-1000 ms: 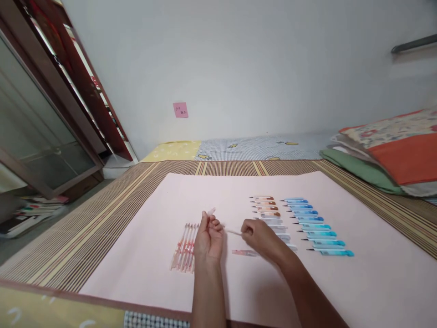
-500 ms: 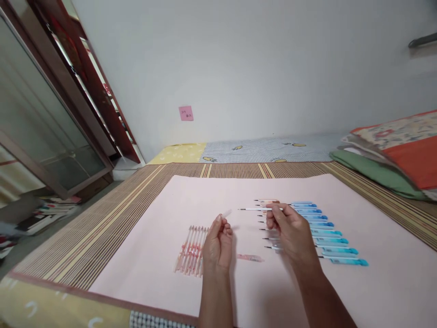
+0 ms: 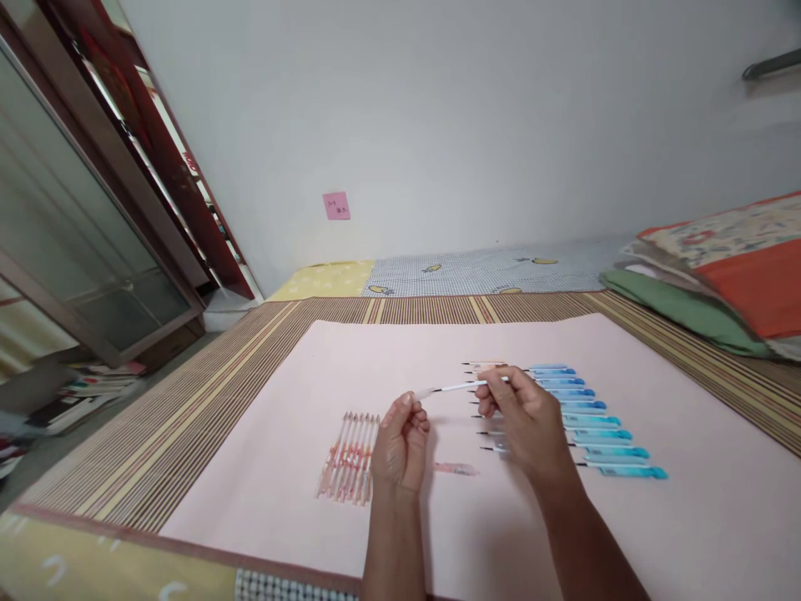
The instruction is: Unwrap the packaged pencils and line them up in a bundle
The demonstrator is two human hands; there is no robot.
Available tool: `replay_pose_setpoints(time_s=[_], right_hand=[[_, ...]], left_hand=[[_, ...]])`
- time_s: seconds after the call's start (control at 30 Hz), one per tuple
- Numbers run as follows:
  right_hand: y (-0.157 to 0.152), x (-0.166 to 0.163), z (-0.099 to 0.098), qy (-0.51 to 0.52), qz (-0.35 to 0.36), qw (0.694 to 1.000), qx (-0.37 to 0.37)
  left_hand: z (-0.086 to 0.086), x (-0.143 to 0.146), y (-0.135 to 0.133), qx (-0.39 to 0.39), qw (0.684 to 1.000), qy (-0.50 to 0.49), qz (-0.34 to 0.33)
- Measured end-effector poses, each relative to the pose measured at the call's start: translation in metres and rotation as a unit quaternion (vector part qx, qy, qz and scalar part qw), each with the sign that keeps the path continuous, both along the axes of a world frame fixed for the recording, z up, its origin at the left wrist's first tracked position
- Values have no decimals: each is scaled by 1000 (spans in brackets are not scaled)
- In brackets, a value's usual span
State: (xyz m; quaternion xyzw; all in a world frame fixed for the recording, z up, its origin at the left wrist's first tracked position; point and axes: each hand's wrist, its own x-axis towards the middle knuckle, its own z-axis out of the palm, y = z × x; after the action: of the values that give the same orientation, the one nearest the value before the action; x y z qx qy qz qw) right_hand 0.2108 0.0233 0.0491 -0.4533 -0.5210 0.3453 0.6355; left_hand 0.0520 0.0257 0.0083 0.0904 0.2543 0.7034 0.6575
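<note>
My left hand [image 3: 402,442] pinches a small clear pen front piece [image 3: 425,393] between thumb and forefinger. My right hand [image 3: 524,421] is closed on a white pen refill [image 3: 461,386] with a dark tip. That tip meets the clear piece; how far inside it goes I cannot tell. Below, between the hands, a pink pen barrel [image 3: 456,469] lies on the pink sheet. Assembled pink pens [image 3: 346,457] stand in a row beside my left wrist. Several blue pen barrels [image 3: 632,472], with white refills between them, are lined up right of my right hand, which hides part of the row.
The pink sheet [image 3: 263,467] covers much of a striped mat [image 3: 206,392]. Folded orange and green cloths [image 3: 732,267] are piled at the right. A pink note [image 3: 336,206] sticks to the wall behind. A glass-panelled door [image 3: 93,225] is at the left.
The refill has moved left, and its tip has closed the gap to the clear piece in my left hand. The view has shifted slightly.
</note>
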Motion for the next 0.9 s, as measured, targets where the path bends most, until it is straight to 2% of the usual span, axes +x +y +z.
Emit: replay_pose_setpoints(time_s=[0.37,0.57,0.7,0.9], right_hand=[[0,3,4,49,32,998,-6],[-1,1,1,10,69,998,5],[-2,-9,0,-14,108,994,-4],[1,-13,-3,16,106,994,-26]], left_hand=[[7,1,-3,39,997,64,-9],[12,3,-6,67,992,108,-9],[13,4,-8,66,990,127,-11],[11,5,-7,52,992,114,2]])
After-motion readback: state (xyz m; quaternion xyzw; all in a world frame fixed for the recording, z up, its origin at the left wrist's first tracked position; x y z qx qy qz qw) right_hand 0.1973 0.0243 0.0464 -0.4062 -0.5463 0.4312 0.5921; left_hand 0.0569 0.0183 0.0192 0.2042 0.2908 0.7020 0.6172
